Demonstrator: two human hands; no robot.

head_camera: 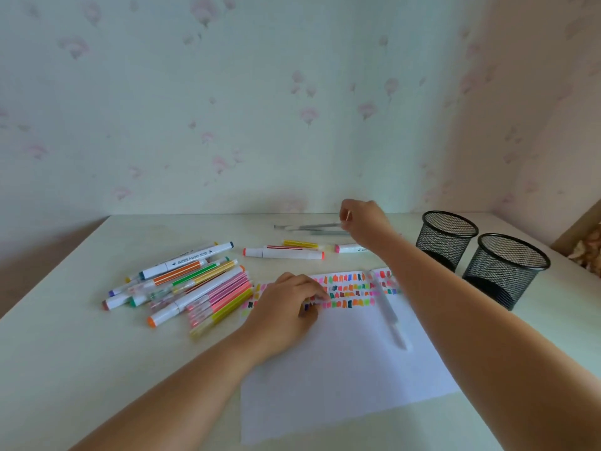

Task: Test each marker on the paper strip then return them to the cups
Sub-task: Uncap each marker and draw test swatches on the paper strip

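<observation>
Grey pen [312,226], pinched in right grip [364,222]

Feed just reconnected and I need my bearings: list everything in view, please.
marker pile: over a dozen, mixed colours, table left
loose markers: three, orange-, yellow- and pink-ended, far centre
grey pens: at least two, behind those
pale pen: one, lying on the paper
paper: one, white, colour swatches along far edge
mesh cups: two, black, right
table: one, cream
left hand: presses the paper
right hand: grip pinches a grey pen
</observation>
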